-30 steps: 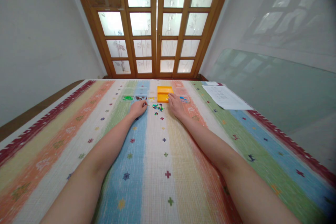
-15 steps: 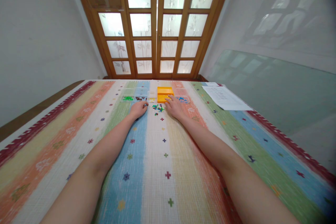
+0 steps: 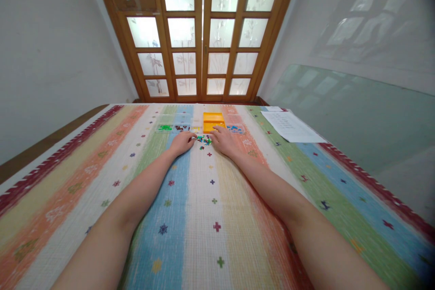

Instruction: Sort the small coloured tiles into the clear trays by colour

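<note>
A small pile of tiny green, blue and dark red pieces [image 3: 205, 141] lies on the striped tablecloth [image 3: 200, 217] between my hands. My left hand [image 3: 182, 142] rests at the pile's left edge, its fingers drawn together; whatever they may hold is too small to make out. My right hand [image 3: 223, 140] is on the other side, fingers a little apart, by the pile and the front of an open yellow box [image 3: 213, 118]. Clear trays stand behind the hands, with green pieces [image 3: 165, 128], dark red pieces [image 3: 182, 128], a few yellow ones [image 3: 196, 129] and blue pieces [image 3: 234, 129].
Printed white sheets [image 3: 290, 127] lie at the table's right side. Beyond the far edge is a wooden glass-paned door [image 3: 203, 54]. A pale glass panel [image 3: 340, 113] leans by the right wall.
My left hand has moved right, from beside the trays to the pile. My right hand has shifted slightly left and toward me, its fingers less far over the yellow box.
</note>
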Tool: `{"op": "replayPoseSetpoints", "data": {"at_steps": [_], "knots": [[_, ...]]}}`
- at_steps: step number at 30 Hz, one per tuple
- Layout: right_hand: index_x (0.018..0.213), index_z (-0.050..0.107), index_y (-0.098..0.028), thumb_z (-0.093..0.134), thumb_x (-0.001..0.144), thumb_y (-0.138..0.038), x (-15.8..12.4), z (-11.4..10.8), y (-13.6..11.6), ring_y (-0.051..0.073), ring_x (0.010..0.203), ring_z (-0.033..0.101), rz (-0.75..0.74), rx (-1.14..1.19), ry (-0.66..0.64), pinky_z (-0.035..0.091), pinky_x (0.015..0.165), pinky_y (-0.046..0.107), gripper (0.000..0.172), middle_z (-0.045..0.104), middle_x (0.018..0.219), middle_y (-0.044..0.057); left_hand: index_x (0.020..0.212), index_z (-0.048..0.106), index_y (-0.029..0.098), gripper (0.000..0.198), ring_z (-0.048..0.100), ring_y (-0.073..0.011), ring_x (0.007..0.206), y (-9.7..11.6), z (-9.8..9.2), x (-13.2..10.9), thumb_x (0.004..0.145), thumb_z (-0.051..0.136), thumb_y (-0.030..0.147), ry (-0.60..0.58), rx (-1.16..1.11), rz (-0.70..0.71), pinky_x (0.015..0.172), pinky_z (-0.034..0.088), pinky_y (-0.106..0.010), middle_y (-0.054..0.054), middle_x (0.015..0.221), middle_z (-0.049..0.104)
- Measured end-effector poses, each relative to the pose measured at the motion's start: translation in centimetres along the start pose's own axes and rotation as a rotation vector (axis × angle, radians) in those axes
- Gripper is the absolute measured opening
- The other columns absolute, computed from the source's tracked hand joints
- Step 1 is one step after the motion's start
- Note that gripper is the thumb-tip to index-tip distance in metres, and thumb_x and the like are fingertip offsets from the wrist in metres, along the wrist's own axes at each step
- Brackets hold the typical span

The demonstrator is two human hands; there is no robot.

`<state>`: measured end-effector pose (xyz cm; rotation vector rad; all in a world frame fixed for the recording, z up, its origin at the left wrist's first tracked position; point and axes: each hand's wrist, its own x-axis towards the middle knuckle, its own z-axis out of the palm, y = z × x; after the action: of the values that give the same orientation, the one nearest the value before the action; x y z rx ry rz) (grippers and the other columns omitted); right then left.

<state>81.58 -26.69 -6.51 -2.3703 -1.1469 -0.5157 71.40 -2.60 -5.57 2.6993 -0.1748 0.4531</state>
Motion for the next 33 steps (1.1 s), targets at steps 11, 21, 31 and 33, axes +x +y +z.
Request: {"op": "replayPoseSetpoints", "data": {"at_steps": [11,21,31,33], "knots": [[0.123,0.076,-0.022,0.046,0.106,-0.034,0.0,-0.3,-0.3,0.028,0.134,0.052,0.001,0.009,-0.023,0.04,0.117,0.047,0.036,0.061,0.142,0.012,0.107,0.079,0.024,0.028,0.065,-0.0245,0.103,0.8,-0.4,0.0,0.094,0.055,0.025,-0.055,-0.024,0.079,0.096,0.05,-0.036,-0.008,0.108,0.071],[0.126,0.074,-0.022,0.052,0.105,-0.032,-0.1,-0.3,-0.8,0.027,0.126,0.057,-0.189,0.063,-0.044,0.043,0.112,0.047,0.032,0.067,0.133,0.012,0.093,0.075,0.02,0.017,0.063,-0.0212,0.088,0.2,-0.5,0.1,0.091,0.058,0.025,-0.027,0.022,0.051,0.082,0.048,-0.032,-0.007,0.093,0.07],[0.127,0.074,-0.024,0.053,0.105,-0.027,-0.1,-0.2,-2.7,0.028,0.135,0.053,-0.411,0.142,-0.171,0.039,0.115,0.051,0.031,0.07,0.133,0.01,0.09,0.073,0.02,0.016,0.062,-0.022,0.087,-0.4,0.2,0.1,0.091,0.058,0.024,0.042,0.062,0.0,0.077,0.046,-0.033,-0.007,0.092,0.07],[0.13,0.073,-0.025,0.052,0.105,-0.027,-0.2,-0.1,-3.0,0.028,0.137,0.052,-0.412,0.146,-0.196,0.037,0.117,0.052,0.032,0.068,0.135,0.011,0.089,0.073,0.019,0.015,0.062,-0.0222,0.087,-0.4,0.2,0.1,0.091,0.058,0.025,0.048,0.064,-0.019,0.077,0.046,-0.033,-0.007,0.091,0.07]]}}
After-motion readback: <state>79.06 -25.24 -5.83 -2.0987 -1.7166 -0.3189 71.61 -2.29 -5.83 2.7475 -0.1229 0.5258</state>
